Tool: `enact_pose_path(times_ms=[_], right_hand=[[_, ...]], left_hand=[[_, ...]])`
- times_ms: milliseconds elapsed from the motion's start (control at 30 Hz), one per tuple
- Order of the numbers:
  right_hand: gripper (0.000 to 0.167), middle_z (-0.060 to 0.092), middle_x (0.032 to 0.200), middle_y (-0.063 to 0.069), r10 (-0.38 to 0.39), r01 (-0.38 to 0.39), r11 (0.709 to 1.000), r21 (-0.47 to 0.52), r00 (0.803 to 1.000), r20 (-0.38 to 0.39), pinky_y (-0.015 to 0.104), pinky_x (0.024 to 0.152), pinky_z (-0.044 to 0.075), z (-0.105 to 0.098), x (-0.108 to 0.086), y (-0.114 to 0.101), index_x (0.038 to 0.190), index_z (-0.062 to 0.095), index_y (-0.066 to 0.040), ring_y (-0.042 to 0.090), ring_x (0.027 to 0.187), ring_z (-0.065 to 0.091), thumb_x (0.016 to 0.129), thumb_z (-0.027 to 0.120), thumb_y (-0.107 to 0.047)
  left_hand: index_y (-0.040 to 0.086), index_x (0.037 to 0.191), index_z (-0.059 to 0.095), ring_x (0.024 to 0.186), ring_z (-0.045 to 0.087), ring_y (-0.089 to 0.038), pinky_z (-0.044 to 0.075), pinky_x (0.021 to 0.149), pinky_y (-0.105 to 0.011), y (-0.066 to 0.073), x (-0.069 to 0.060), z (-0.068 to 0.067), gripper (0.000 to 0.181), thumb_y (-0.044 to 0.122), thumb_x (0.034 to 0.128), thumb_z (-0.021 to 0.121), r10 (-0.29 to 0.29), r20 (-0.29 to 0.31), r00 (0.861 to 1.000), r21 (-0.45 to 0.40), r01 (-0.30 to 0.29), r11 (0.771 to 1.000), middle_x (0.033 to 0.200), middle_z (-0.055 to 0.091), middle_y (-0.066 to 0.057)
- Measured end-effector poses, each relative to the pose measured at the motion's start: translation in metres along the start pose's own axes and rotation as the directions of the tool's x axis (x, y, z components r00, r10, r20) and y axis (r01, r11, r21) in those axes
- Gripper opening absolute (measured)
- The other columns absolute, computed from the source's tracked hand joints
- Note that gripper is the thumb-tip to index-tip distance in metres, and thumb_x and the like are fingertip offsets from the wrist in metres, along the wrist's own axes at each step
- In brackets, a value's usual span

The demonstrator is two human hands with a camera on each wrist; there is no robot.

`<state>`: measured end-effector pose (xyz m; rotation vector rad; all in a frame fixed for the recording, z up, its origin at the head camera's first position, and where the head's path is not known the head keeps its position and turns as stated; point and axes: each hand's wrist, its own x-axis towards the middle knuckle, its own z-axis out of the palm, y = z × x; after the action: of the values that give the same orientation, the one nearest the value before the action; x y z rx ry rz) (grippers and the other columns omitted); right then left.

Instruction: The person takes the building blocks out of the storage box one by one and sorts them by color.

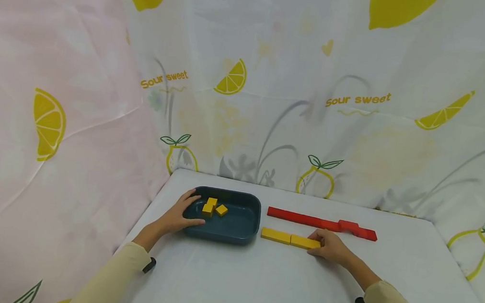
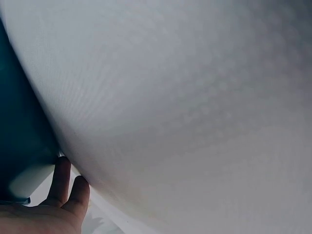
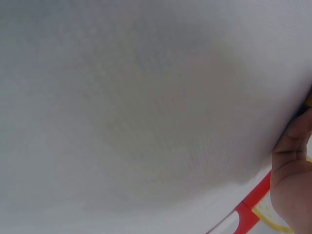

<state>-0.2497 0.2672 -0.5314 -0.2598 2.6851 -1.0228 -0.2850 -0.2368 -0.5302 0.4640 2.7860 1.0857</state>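
Note:
At the left end of a dark blue tray [image 1: 231, 232], my left hand [image 1: 178, 215] holds the wall, its thumb over the rim. Fingers [image 2: 61, 183] of that hand lie along the tray's outer side in the left wrist view. Several small yellow blocks [image 1: 208, 210] sit in the left part of the tray. My right hand [image 1: 331, 247] pinches the right end of a long yellow block [image 1: 304, 242]. That block lies end to end with another yellow block [image 1: 275, 235], just right of the tray. In the right wrist view, only an edge of yellow shows.
Behind the yellow blocks runs a row of red blocks [image 1: 301, 218], with a raised red piece [image 1: 348, 226] near its right end. A white cloth covers the table [image 1: 231, 285]. Lemon-printed curtains [image 1: 271, 125] hang at the back and sides.

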Motion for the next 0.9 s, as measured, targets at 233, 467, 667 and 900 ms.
enact_pose_path(times_ms=[233,467,667,900], right_hand=[[0.035,0.066,0.100,0.000,-0.002,0.001,1.000,0.017,1.000,0.012,0.026,0.076,0.050,-0.0004,0.0000,0.0000,0.110,0.069,-0.010,0.017,0.088,0.054,0.080,0.083,-0.020],[0.037,0.066,0.100,0.001,-0.011,0.011,1.000,0.003,1.000,0.008,0.027,0.076,0.050,0.0000,0.0022,0.0018,0.112,0.069,-0.010,0.018,0.088,0.054,0.079,0.083,-0.021],[0.038,0.066,0.100,0.001,0.005,-0.005,1.000,0.014,1.000,0.010,0.025,0.074,0.050,0.0019,0.0024,0.0030,0.113,0.069,-0.010,0.018,0.087,0.053,0.080,0.083,-0.021],[0.038,0.066,0.100,0.001,0.009,-0.009,1.000,0.021,1.000,0.004,0.027,0.076,0.050,0.0034,0.0004,0.0011,0.113,0.069,-0.010,0.018,0.088,0.053,0.079,0.083,-0.021]], left_hand=[[0.014,0.155,0.032,0.150,0.016,-0.040,0.022,0.115,-0.068,-0.0017,0.0011,0.0001,0.094,0.056,0.0814,0.074,0.009,-0.004,1.000,-0.001,-0.009,1.000,0.167,0.007,-0.011],[0.013,0.154,0.032,0.150,0.016,-0.041,0.022,0.114,-0.068,-0.0025,0.0018,0.0001,0.093,0.056,0.0822,0.073,0.010,-0.011,1.000,0.008,-0.010,1.000,0.167,0.007,-0.011],[0.013,0.154,0.032,0.150,0.016,-0.040,0.022,0.114,-0.068,-0.0018,0.0012,0.0003,0.094,0.056,0.0819,0.074,0.007,-0.008,1.000,0.004,-0.007,1.000,0.167,0.007,-0.012],[0.013,0.155,0.031,0.151,0.015,-0.040,0.022,0.115,-0.067,-0.0018,0.0003,0.0010,0.095,0.056,0.0814,0.074,0.004,-0.008,1.000,0.005,-0.004,1.000,0.167,0.008,-0.011]])
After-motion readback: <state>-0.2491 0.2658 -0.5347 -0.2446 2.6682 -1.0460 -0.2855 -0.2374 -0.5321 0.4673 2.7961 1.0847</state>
